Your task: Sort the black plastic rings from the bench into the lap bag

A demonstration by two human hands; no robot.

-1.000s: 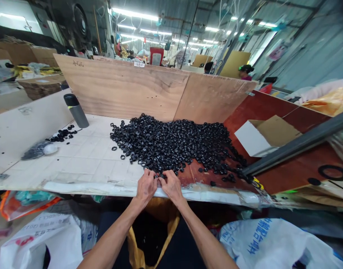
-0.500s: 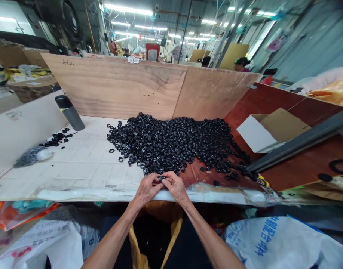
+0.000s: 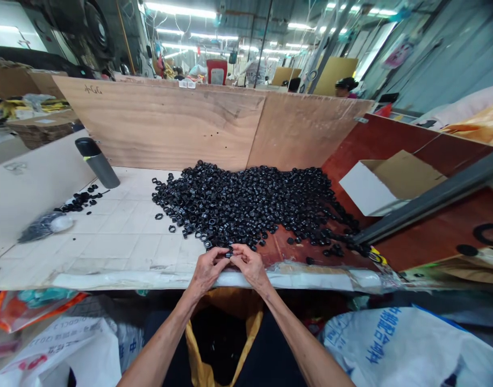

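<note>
A wide pile of small black ring-shaped parts (image 3: pixel 242 201) covers the middle of the bench. At its near edge my left hand (image 3: pixel 209 267) and my right hand (image 3: pixel 247 264) meet, fingertips nearly touching. Pinched between them is a small black ring (image 3: pixel 229 254), partly covered by the fingers. Both hands are closed on it, just above the bench's front edge. Below them, an open yellow bag (image 3: pixel 193 349) hangs between my legs, dark inside with small glints.
On the left stand a dark bottle (image 3: pixel 97 161), loose black bits (image 3: pixel 80 202) and a filled plastic bag (image 3: pixel 40 226). An open carton (image 3: pixel 367 188) leans at the right beside a grey metal bar (image 3: pixel 431 196). Plywood boards (image 3: pixel 169 123) wall the back. White sacks (image 3: pixel 407 344) lie below.
Both hands stay together at the pile's edge. The fingers have shifted slightly around the small black part, and the left hand has moved a little left. The view has shifted slightly.
</note>
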